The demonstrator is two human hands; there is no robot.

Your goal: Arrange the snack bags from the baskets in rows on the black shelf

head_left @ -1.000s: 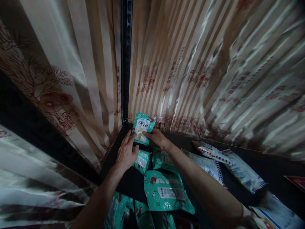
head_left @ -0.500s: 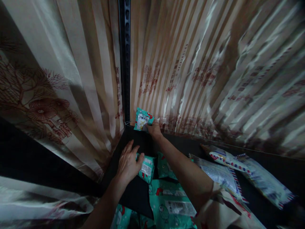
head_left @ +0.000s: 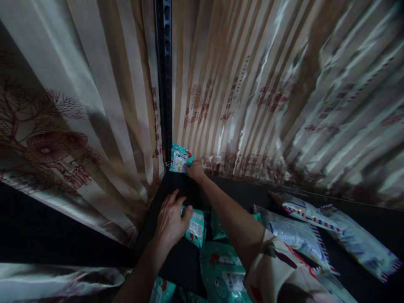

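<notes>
At the far corner of the dark shelf, my right hand (head_left: 195, 169) pinches the lower right edge of a small teal snack bag (head_left: 179, 159), held upright beside the black post. My left hand (head_left: 172, 216) lies nearer to me with its fingers spread. Its thumb rests against another teal snack bag (head_left: 196, 229), partly covered by the hand. Closer in, a bigger-looking teal bag (head_left: 221, 269) lies with its printed label up. One more teal bag (head_left: 217, 225) is half hidden behind my right forearm.
Black slotted post (head_left: 163, 84) stands at the back corner, with striped printed sheeting (head_left: 221, 84) along both sides. To the right lie white bags with red and blue edging (head_left: 293, 231). A thin string (head_left: 299, 191) runs along the back edge. Another teal bag (head_left: 162, 290) lies at the bottom.
My right hand has carried the small snack bag slightly left, closer to the post in the corner. The left hand stays nearly in place, fingers still spread.
</notes>
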